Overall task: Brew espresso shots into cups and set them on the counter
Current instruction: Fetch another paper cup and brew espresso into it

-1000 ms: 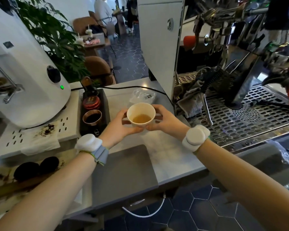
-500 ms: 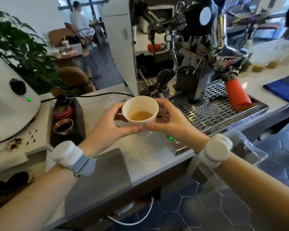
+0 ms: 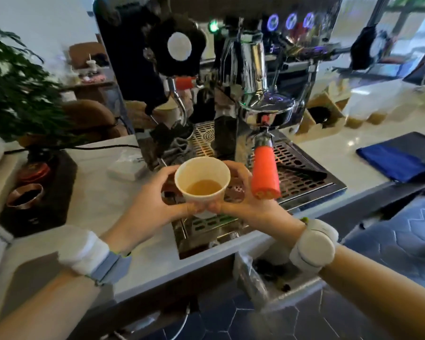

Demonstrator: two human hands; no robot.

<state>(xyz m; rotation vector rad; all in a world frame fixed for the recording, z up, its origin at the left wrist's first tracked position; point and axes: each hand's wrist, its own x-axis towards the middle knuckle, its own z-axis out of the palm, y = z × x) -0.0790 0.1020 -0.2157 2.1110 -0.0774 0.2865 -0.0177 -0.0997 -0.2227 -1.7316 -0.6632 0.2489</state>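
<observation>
A white paper cup (image 3: 201, 179) with a little light-brown espresso at its bottom is held in the air over the front left of the drip tray (image 3: 302, 177). My left hand (image 3: 150, 200) grips its left side and my right hand (image 3: 245, 200) grips its right side, the thumbs meeting at its base. The chrome espresso machine (image 3: 253, 77) stands right behind, its portafilter with an orange handle (image 3: 265, 173) pointing toward me just right of the cup. Several filled cups (image 3: 363, 119) stand blurred on the white counter (image 3: 334, 153) at the far right.
A blue cloth (image 3: 398, 160) lies on the counter to the right. Left of the machine are a white box (image 3: 128, 165), a dark tamping station with a copper ring (image 3: 25, 195), and a leafy plant (image 3: 17, 94). A waste bin with a plastic liner (image 3: 263, 273) sits under the counter edge.
My view has swung right and closer to the machine. Both hands have carried the cup from over the counter to in front of the drip tray, beside the orange handle.
</observation>
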